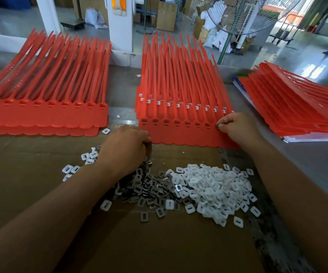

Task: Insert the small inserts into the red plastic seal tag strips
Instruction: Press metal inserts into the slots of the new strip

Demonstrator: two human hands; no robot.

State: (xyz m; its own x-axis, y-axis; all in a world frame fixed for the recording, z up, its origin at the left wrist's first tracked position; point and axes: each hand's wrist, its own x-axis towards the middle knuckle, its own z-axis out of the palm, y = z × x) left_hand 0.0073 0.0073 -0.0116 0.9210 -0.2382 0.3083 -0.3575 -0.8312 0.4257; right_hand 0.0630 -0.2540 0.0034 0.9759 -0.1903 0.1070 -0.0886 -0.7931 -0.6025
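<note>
A stack of red seal tag strips [180, 133] lies in front of me, its top sheet showing a row of sockets with grey metal inserts in them. My right hand [236, 127] pinches a small metal insert at the rightmost socket of that row. My left hand [125, 148] is curled, fingers down in the pile of grey metal inserts [149, 192]; what it holds is hidden. A heap of white plastic inserts [216, 192] lies right of the grey ones.
Another red strip stack [46, 113] sits at the left and a third [297, 107] at the right on papers. Cardboard [159, 243] covers the table under the inserts. Loose white inserts [70, 170] are scattered at the left. A fan [244, 14] stands beyond the table.
</note>
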